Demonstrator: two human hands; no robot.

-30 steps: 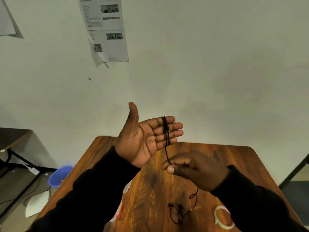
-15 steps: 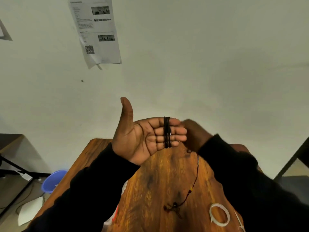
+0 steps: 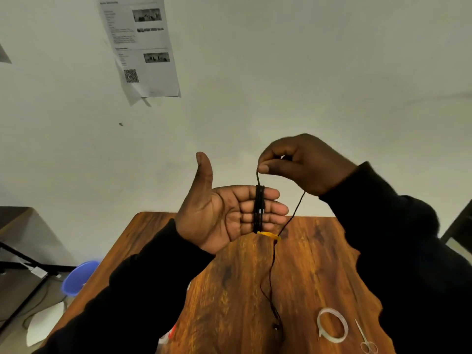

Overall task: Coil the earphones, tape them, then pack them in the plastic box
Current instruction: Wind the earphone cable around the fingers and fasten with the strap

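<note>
Coiling step: your left hand [image 3: 229,215] lies flat, fingers extended, earphone cable [image 3: 260,209] looped around them, your right hand [image 3: 301,164] pinching the free strand above; next wrap likely needs even tension.

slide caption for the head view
Right hand winds black earphone cable around left hand above wooden table.
</note>
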